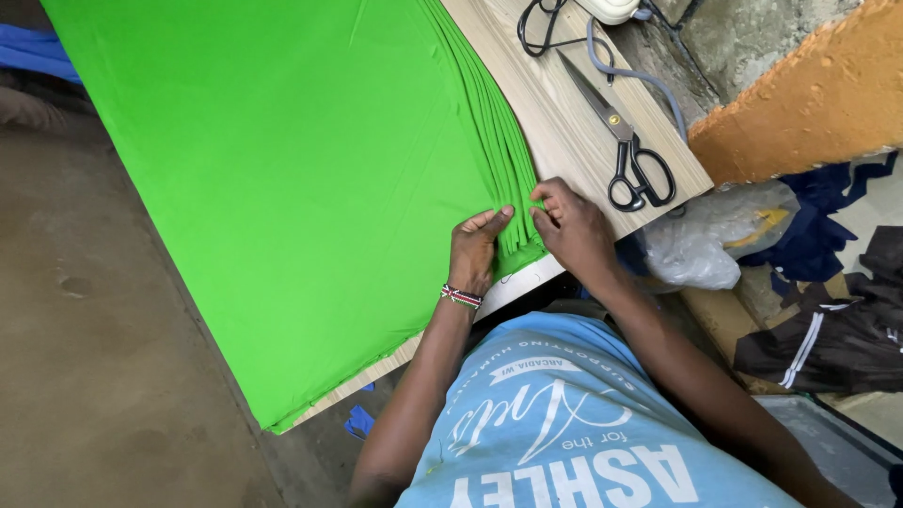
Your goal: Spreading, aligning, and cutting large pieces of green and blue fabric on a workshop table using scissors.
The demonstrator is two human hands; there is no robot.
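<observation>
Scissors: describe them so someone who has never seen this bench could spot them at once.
Start at the wooden table and go to its bare strip right of the green cloth. The scissors lie there, beyond the right hand, closed, blades pointing away. Long steel blades and black loop handles set them apart from the grey cable beside them.

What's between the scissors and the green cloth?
In the head view, only bare wooden tabletop lies between the scissors and the green cloth.
</observation>
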